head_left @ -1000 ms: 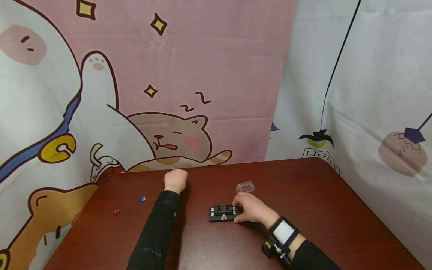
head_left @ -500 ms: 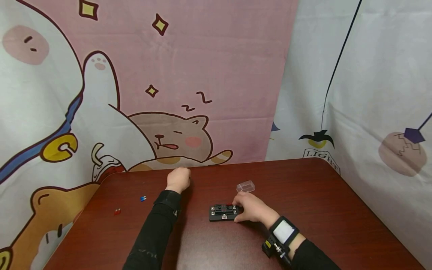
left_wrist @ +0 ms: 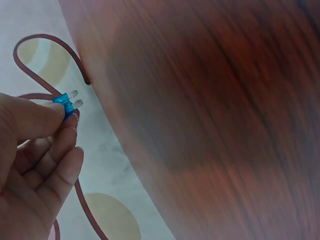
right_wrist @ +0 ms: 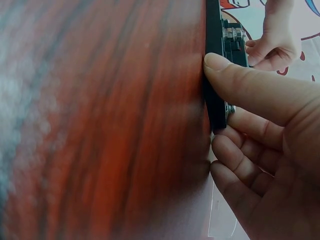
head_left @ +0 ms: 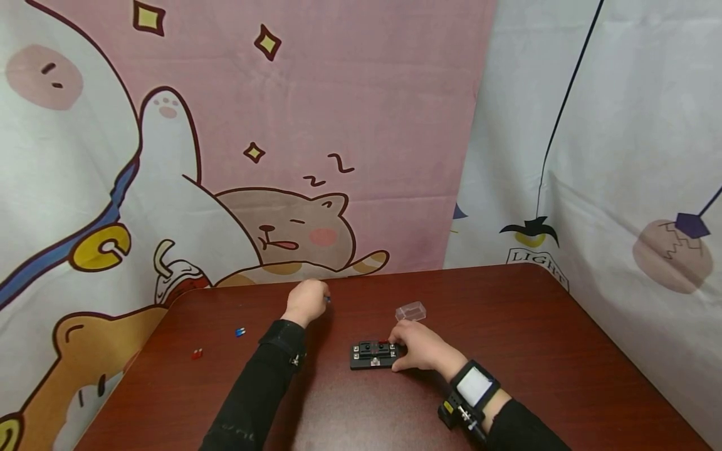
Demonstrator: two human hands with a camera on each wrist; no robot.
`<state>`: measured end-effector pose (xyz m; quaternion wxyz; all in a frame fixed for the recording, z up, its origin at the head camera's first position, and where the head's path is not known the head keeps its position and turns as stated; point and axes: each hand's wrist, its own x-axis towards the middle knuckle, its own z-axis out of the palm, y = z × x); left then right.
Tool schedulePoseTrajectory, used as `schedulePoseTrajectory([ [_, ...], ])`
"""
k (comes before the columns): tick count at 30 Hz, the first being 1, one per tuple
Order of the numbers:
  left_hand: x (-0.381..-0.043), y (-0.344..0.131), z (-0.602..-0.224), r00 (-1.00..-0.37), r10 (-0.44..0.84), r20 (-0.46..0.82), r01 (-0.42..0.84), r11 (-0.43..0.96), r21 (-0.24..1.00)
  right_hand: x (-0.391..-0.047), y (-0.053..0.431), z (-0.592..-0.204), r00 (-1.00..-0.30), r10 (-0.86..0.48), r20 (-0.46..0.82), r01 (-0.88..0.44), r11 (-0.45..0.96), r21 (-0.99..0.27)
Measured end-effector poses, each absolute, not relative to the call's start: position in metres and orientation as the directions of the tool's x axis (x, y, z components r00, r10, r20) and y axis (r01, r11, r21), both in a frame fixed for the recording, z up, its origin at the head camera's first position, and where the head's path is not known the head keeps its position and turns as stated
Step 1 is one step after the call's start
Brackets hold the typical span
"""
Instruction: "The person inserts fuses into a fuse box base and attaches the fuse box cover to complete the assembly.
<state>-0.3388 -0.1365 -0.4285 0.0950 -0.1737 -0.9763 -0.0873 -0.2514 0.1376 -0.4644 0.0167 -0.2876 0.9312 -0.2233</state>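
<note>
Between thumb and fingertips my left hand [head_left: 306, 303] pinches a blue blade fuse [left_wrist: 63, 105], its two metal prongs pointing away from the hand. That hand is above the table's far side, left of the black fuse block [head_left: 363, 357]. My right hand [head_left: 424, 347] grips the block's right end, thumb on the near edge and fingers on the far side; the block lies flat on the table. Something small and red shows on the block by the right fingertips, too small to tell. In the right wrist view the thumb presses the block [right_wrist: 215, 107] from its side.
On the brown table [head_left: 361, 413], a second blue fuse [head_left: 240, 332] and a red fuse [head_left: 197, 354] lie at the left. A clear plastic cover [head_left: 411, 311] lies behind the right hand. A printed cloth hangs behind the table's far edge.
My left hand has moved to the right, toward the fuse block, and the blue fuse now shows at its fingertips. The right hand and the block have stayed in place.
</note>
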Motion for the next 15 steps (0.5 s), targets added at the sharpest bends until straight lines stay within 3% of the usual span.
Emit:
schedulePoseTrajectory([
  [15, -0.312, -0.107, -0.423, -0.825, 0.489, 0.283, 0.537, 0.834, 0.124, -0.250, 0.138, -0.463, -0.832, -0.546, 0.097, -0.530, 0.732, -0.428],
])
